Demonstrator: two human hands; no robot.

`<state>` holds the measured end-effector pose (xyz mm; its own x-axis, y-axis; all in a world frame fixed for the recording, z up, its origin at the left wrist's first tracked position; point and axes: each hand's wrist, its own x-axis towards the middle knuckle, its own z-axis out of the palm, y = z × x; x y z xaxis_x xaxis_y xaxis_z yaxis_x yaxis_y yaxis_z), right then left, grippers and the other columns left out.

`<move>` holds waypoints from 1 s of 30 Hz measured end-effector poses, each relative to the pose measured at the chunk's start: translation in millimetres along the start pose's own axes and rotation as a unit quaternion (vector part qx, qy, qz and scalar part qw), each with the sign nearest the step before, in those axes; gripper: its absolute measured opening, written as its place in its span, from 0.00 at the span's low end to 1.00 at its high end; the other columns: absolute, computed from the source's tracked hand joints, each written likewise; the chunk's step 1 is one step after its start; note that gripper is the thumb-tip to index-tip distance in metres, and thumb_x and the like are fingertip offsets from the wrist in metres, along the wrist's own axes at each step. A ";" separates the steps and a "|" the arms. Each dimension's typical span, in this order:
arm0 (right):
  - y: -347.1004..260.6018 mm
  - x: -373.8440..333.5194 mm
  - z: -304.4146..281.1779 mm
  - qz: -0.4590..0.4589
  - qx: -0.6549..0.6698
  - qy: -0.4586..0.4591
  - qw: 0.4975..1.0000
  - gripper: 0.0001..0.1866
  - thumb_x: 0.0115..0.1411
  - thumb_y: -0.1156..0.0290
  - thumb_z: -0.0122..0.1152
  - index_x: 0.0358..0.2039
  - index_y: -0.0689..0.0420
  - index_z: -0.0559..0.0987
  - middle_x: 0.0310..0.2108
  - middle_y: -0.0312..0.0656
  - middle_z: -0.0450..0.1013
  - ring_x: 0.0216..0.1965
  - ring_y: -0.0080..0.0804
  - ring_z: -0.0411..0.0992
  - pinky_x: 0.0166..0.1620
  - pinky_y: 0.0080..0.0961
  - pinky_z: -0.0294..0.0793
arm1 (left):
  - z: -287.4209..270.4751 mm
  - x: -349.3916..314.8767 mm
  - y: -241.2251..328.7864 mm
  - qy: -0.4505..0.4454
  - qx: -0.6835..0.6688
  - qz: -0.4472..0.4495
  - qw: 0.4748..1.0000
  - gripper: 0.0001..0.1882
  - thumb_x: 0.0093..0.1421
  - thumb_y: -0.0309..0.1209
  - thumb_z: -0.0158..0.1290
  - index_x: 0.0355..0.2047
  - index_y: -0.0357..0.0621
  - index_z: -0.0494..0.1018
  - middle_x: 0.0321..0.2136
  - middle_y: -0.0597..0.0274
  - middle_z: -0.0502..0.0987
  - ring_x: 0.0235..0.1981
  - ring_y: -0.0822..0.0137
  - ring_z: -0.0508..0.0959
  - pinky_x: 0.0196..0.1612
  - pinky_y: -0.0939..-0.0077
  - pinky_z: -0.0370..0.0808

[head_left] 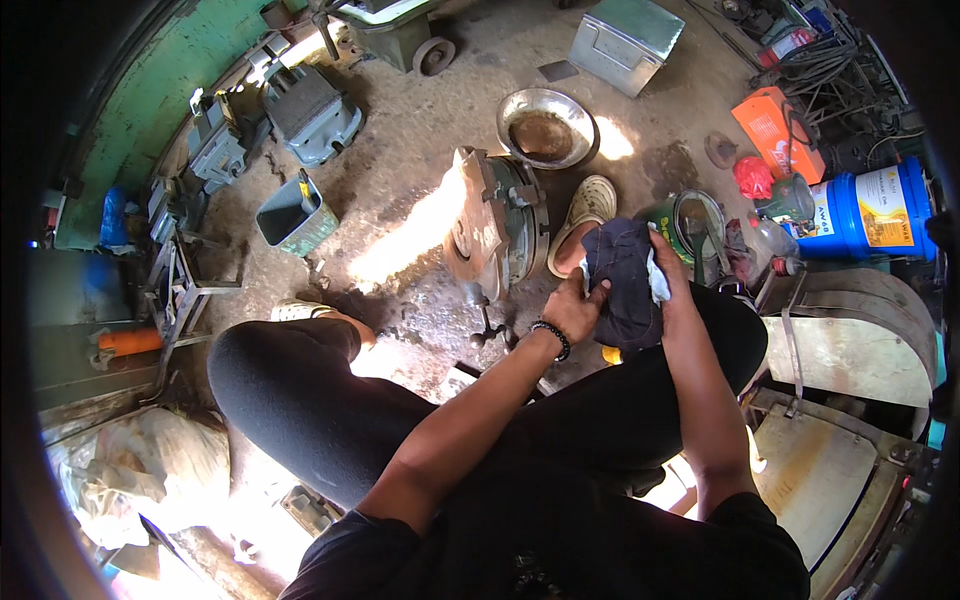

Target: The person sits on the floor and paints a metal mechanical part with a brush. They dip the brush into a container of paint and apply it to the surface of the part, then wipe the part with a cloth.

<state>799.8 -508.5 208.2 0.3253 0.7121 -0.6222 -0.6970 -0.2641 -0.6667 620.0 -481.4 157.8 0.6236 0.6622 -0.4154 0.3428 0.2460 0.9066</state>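
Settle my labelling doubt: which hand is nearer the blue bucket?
Right. The right hand, on the dark cloth, is left of the blue bucket; the left hand, across the cloth, is farther left.

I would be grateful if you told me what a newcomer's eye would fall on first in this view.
Probably the bunched dark cloth, right of centre, held between the left hand and the right hand. Next might come the bright blue plastic bucket near the right edge, with the orange boxy object above and left of it. The round silver metal basin also stands out, near the top centre.
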 end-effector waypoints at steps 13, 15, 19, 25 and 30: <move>18.2 -16.2 27.3 -0.004 -0.174 0.064 0.983 0.21 0.64 0.50 0.57 0.44 0.55 0.80 0.36 0.36 0.78 0.33 0.28 0.75 0.40 0.28 0.75 | 11.3 -1.2 -5.6 0.106 0.026 0.108 0.988 0.36 0.64 0.41 0.55 0.67 0.37 0.57 0.56 0.36 0.72 0.57 0.47 0.75 0.58 0.64 0.72; 14.7 -18.7 25.9 0.041 -0.160 0.086 0.982 0.21 0.63 0.50 0.58 0.44 0.54 0.80 0.34 0.36 0.78 0.32 0.28 0.76 0.38 0.29 0.76 | 10.1 -4.3 -1.4 0.111 0.037 0.100 0.988 0.34 0.63 0.39 0.55 0.65 0.36 0.61 0.55 0.36 0.73 0.56 0.46 0.76 0.58 0.63 0.72; 11.8 -23.8 25.8 0.077 -0.104 0.012 0.992 0.23 0.59 0.46 0.63 0.42 0.53 0.80 0.31 0.35 0.78 0.30 0.27 0.76 0.35 0.26 0.75 | 11.2 -8.3 2.1 0.104 0.017 0.072 0.992 0.29 0.63 0.37 0.55 0.60 0.34 0.67 0.51 0.37 0.76 0.53 0.46 0.77 0.56 0.62 0.73; 25.6 -18.4 32.2 -0.033 -0.361 0.016 0.932 0.12 0.63 0.61 0.63 0.38 0.58 0.81 0.32 0.36 0.77 0.32 0.23 0.73 0.36 0.25 0.71 | 14.1 2.7 -28.3 0.137 -0.062 0.131 0.980 0.25 0.63 0.39 0.56 0.56 0.35 0.71 0.47 0.39 0.79 0.48 0.52 0.81 0.51 0.66 0.76; 18.7 -17.1 25.9 -0.106 -0.443 0.015 0.890 0.11 0.64 0.65 0.60 0.39 0.60 0.80 0.32 0.38 0.77 0.33 0.24 0.73 0.38 0.27 0.72 | 6.5 11.6 -31.8 0.113 0.012 -0.008 0.993 0.20 0.62 0.37 0.58 0.51 0.40 0.74 0.40 0.47 0.81 0.40 0.59 0.82 0.43 0.66 0.77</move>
<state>764.6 -508.7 217.0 0.4149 0.7929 -0.4463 0.1543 -0.5447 -0.8243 620.9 -486.2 123.7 0.4451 0.8009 -0.4004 0.3702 0.2425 0.8967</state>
